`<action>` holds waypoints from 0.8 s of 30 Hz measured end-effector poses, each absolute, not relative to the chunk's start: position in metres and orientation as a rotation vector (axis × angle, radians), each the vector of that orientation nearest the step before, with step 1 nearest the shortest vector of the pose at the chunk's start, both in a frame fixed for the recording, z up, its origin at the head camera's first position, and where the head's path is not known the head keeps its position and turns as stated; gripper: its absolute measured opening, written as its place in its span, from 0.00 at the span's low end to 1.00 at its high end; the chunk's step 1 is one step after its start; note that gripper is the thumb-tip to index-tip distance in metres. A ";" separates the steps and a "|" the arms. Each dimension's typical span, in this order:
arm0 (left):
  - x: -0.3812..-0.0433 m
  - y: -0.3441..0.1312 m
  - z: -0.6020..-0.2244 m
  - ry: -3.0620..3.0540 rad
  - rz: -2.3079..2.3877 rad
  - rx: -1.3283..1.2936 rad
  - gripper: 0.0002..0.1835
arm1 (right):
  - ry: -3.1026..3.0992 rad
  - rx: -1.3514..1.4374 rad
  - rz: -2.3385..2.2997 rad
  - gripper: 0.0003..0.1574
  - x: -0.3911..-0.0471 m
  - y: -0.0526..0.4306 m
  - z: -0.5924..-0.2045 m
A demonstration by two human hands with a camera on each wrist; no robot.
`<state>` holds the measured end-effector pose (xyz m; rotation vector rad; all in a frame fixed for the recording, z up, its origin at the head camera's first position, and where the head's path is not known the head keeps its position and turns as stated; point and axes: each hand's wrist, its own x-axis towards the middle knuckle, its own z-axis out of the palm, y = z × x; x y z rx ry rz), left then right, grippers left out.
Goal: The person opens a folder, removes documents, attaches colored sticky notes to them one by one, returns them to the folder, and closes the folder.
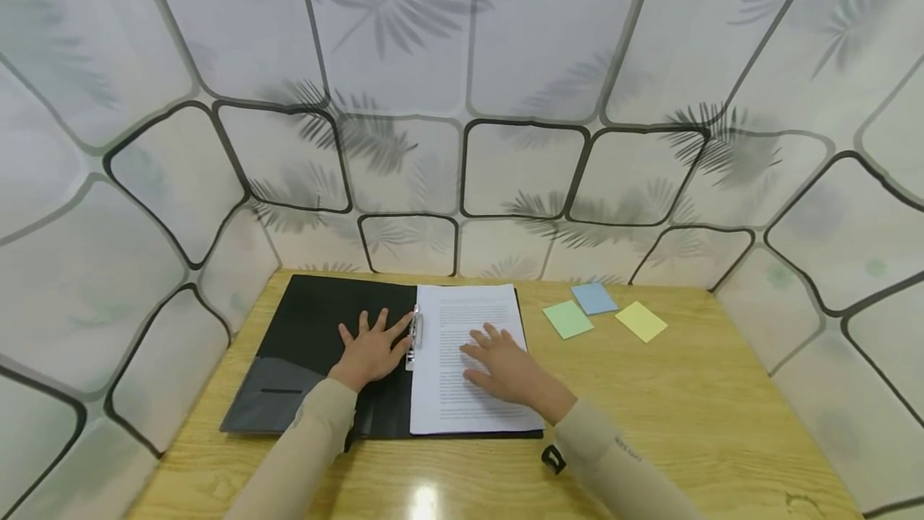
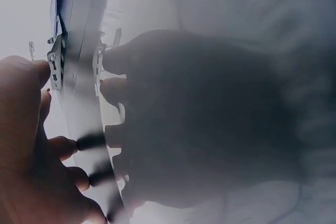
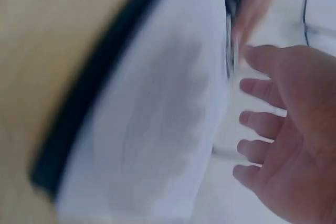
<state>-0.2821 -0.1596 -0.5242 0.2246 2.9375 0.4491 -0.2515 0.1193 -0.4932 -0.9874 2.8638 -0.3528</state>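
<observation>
A black folder (image 1: pixel 325 303) lies spread on the wooden table, with a stack of printed white paper (image 1: pixel 462 417) on its right side. A metal clip (image 1: pixel 413 343) runs along the paper's left edge at the folder's spine. My left hand (image 1: pixel 370 353) is spread over the black inside cover, thumb and index finger beside the clip. In the left wrist view its fingertips stand close to the glossy cover, which mirrors them. My right hand (image 1: pixel 508 371), fingers spread, is over the printed sheet. In the right wrist view, this hand (image 3: pixel 294 124) casts a shadow on the paper (image 3: pixel 152 124).
To the right of the folder lie a green sticky note (image 1: pixel 568 319), a blue sticky note (image 1: pixel 594 298) and a yellow sticky note (image 1: pixel 641 322). A patterned wall covering (image 1: pixel 520 167) encloses the table (image 1: pixel 686 424) at the back and sides. A dark strap (image 1: pixel 553 460) shows by the right sleeve.
</observation>
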 end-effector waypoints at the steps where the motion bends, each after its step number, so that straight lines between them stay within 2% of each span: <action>1: -0.282 -0.160 -0.524 2.939 0.448 0.228 0.32 | 2.819 -1.037 -0.376 0.30 -0.247 0.113 -0.495; 5: -0.281 -0.163 -0.524 2.946 0.449 0.244 0.32 | 2.680 -1.196 -0.382 0.32 -0.228 0.088 -0.503; 9: -0.279 -0.163 -0.524 2.951 0.462 0.256 0.32 | 2.622 -1.242 -0.343 0.34 -0.216 0.073 -0.513; 24: -0.272 -0.171 -0.519 2.992 0.498 0.316 0.33 | 2.590 -1.220 -0.279 0.36 -0.211 0.067 -0.524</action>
